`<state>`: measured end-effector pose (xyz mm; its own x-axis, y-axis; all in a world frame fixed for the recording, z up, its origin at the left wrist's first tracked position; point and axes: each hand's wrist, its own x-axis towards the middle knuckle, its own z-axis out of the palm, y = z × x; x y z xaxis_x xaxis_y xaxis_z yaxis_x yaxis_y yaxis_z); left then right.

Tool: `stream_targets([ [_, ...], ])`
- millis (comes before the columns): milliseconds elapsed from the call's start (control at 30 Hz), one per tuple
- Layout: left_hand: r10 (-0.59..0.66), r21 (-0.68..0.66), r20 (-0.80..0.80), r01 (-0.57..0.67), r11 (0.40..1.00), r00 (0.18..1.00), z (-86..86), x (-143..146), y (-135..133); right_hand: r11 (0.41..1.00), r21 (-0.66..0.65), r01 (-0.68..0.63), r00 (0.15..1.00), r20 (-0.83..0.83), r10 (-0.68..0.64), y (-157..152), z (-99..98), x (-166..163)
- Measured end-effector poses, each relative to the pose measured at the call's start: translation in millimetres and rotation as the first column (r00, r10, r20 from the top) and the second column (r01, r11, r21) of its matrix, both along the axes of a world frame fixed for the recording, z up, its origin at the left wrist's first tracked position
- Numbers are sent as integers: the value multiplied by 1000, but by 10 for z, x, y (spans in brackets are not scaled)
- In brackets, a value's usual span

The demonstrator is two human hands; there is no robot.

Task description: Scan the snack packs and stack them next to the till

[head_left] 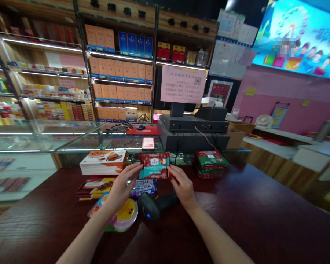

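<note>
A red and teal chocolate bar, its wrapper marked with hazelnuts, is held up level between my two hands. My left hand grips its left end with fingers and thumb. At the right end, my right hand pinches the wrapper the same way. Below the bar lies a black barcode scanner with a small blue light. Blue-wrapped bars lie just behind the scanner. Close to my left forearm are a round yellow duck-face pack and a stack of red and yellow chocolate packs.
An orange and white box stands behind the left stack. Green and red packs are piled at the right on the dark table. Beyond are a glass counter, a cash register and lit shelves of boxes.
</note>
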<state>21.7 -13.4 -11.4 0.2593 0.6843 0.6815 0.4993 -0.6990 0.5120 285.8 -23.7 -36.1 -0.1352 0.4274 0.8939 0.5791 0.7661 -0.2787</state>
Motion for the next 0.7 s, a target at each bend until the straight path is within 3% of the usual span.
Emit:
stream_targets([
  [267, 49, 79, 23, -50, 996, 999, -57, 16, 14, 999, 54, -9, 999, -52, 12, -44, 80, -13],
  [700, 34, 125, 89, -45, 991, 995, 19, -19, -91, 997, 49, -55, 995, -76, 59, -66, 83, -28],
])
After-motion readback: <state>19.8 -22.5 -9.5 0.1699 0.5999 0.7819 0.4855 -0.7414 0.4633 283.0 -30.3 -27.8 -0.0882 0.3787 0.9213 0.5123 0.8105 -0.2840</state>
